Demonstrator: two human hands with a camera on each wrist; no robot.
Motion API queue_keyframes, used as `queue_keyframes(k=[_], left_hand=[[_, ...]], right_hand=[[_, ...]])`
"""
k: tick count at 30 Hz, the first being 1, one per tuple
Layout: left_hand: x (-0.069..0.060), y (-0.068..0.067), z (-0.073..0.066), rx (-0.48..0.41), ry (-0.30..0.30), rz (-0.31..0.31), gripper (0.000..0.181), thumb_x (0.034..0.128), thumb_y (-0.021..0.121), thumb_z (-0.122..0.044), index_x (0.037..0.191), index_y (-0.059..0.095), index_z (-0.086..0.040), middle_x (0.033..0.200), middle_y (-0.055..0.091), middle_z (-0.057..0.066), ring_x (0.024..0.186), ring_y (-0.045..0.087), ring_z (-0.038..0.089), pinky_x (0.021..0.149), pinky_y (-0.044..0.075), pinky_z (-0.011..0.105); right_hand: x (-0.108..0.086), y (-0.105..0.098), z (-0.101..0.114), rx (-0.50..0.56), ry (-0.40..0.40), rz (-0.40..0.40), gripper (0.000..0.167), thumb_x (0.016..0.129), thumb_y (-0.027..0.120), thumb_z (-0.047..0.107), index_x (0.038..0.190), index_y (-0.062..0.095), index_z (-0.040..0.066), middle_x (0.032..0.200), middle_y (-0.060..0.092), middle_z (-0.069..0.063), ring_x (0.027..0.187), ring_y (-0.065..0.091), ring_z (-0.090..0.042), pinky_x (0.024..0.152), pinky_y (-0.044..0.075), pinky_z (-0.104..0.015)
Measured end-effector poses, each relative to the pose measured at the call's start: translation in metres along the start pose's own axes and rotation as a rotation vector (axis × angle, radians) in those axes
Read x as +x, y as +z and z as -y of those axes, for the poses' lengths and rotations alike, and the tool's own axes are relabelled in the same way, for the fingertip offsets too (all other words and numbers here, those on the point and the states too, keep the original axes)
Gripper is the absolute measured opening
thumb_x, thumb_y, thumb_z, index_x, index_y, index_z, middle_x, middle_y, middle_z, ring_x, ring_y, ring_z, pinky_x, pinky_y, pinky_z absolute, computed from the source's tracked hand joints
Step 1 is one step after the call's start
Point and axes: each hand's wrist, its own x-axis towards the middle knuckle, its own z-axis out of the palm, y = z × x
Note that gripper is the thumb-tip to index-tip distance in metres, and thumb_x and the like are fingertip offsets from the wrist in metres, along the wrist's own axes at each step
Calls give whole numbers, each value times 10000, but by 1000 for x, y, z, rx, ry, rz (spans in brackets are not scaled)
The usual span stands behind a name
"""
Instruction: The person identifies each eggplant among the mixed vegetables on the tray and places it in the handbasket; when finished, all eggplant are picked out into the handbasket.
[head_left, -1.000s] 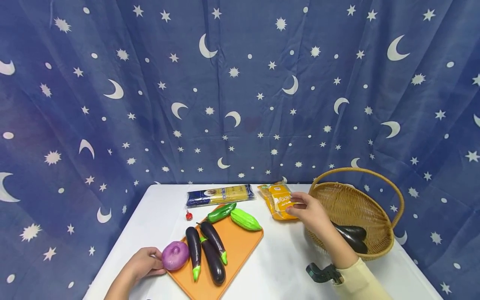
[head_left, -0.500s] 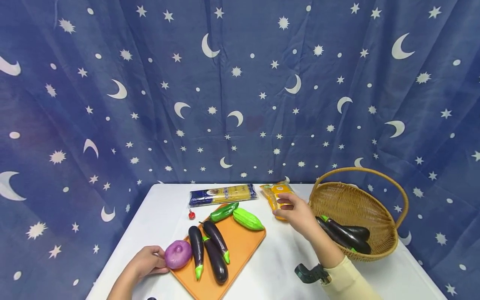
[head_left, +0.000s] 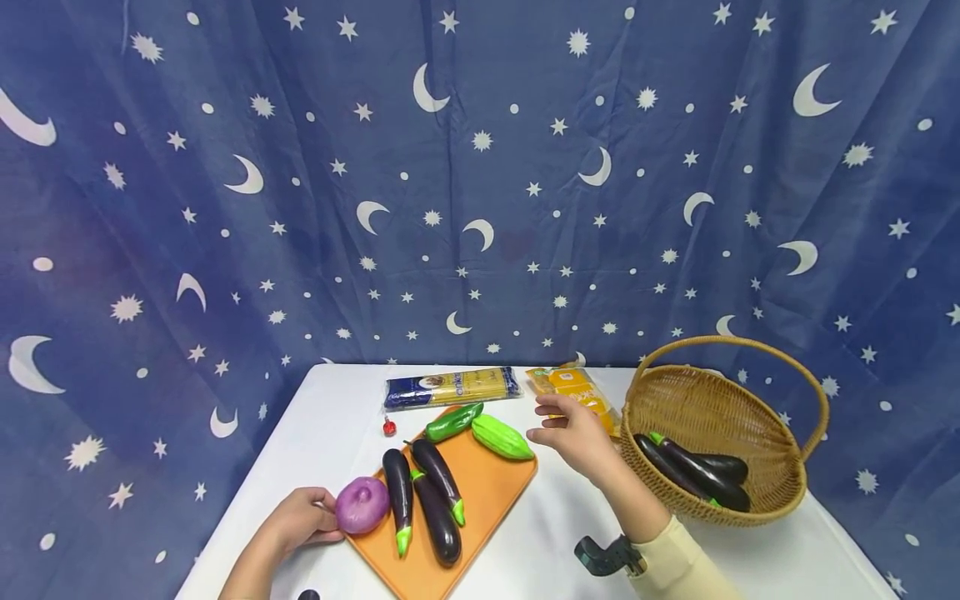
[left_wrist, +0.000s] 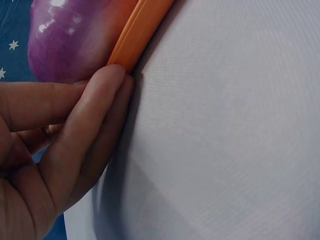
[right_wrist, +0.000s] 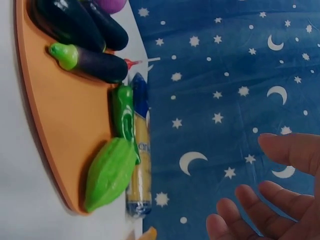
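My left hand [head_left: 302,518] is at the left corner of an orange cutting board [head_left: 491,500], beside a purple onion [head_left: 362,505]. In the left wrist view its bent fingertips pinch the board's edge [left_wrist: 136,37]. My right hand [head_left: 576,437] hovers right of the board with fingers spread and nothing in them, near a light green ridged gourd [head_left: 502,437]. A green pepper [head_left: 454,422] and three eggplants [head_left: 400,500] also lie on the board. The right wrist view shows this gourd [right_wrist: 111,172] apart from my fingers.
At right stands a wicker basket [head_left: 720,400] with a tall handle and eggplants [head_left: 701,475] inside. A pasta packet [head_left: 452,388] and an orange food packet [head_left: 577,387] lie at the back. A small red object [head_left: 389,427] sits left of the pepper.
My right hand has moved left, away from the basket and past the orange packet toward the board. The left hand stays at the board's corner. The view has shifted slightly.
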Motion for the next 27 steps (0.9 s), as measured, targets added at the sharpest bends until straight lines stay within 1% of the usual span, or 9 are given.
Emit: queue_keyframes(k=[5, 9, 13, 17, 23, 27], left_hand=[[2, 1, -2, 14, -18, -31, 185, 761, 653, 128, 935, 610, 83, 838, 609, 164, 708, 707, 243, 715, 651, 371], [3, 2, -1, 25, -29, -37, 176, 768, 654, 129, 933, 614, 81, 829, 618, 164, 704, 708, 246, 710, 651, 370], [2, 1, -1, 26, -26, -32, 165, 776, 652, 124, 932, 617, 83, 826, 629, 163, 708, 707, 249, 710, 651, 370], [0, -1, -1, 18, -19, -21, 165, 777, 651, 122, 933, 615, 84, 830, 630, 160, 717, 707, 249, 714, 651, 367], [-2, -2, -2, 11, -5, -3, 176, 770, 654, 115, 941, 616, 89, 837, 624, 154, 724, 707, 240, 713, 651, 358], [-2, -1, -2, 8, -3, -2, 184, 769, 657, 115, 946, 616, 89, 837, 631, 152, 726, 707, 242, 713, 651, 357]], right_hand=[[0, 9, 3, 7, 6, 22, 532, 813, 813, 117, 1309, 624, 81, 1177, 676, -47, 1087, 627, -257, 902, 595, -429], [-2, 16, 4, -7, -1, 33, 532, 801, 825, 139, 1293, 631, 84, 1169, 683, -42, 1091, 634, -272, 904, 589, -444], [-3, 24, 6, -7, -29, 51, 544, 795, 825, 134, 1296, 627, 59, 1171, 685, -64, 1088, 639, -295, 905, 587, -459], [-3, 32, 9, -9, -45, 72, 533, 799, 822, 121, 1292, 629, 57, 1178, 682, -80, 1077, 641, -295, 897, 594, -445], [-5, 43, 8, -18, -34, 119, 556, 795, 833, 153, 1301, 620, 65, 1196, 672, -93, 1090, 631, -306, 862, 607, -412], [-4, 51, 5, -33, -20, 133, 577, 790, 843, 175, 1310, 615, 68, 1193, 674, -88, 1090, 634, -299, 857, 610, -412]])
